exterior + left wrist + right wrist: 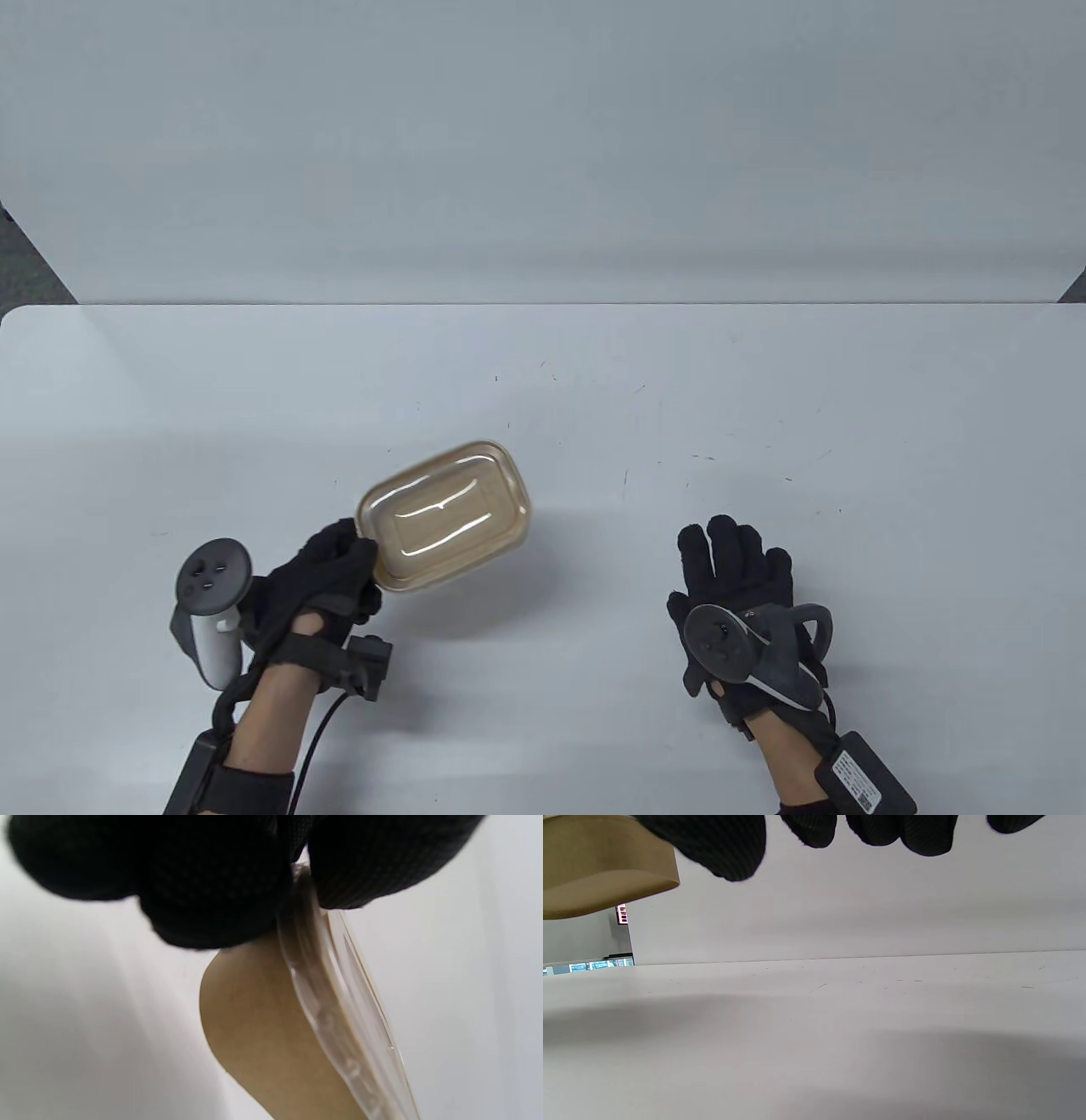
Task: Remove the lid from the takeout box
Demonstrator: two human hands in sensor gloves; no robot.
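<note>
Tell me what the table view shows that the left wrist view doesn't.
Only the table view shows the right hand, fingers spread, apart from the box, and the whole clear lid seen from above. Only the left wrist view shows the grip close up: gloved fingers pinching the lid's rim against the box. Both show the left hand holding the tan takeout box, lid on.

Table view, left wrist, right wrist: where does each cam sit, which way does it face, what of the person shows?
Table view: above, looking down at the white table; shows left hand gripping the takeout box and right hand spread, holding nothing.
Left wrist view: at the left wrist, looking along the box's side; gloved fingers pinch its rim under the clear lid.
Right wrist view: low over the table, facing the far wall; fingertips hang at top.
Shared: all three views show the box.
</note>
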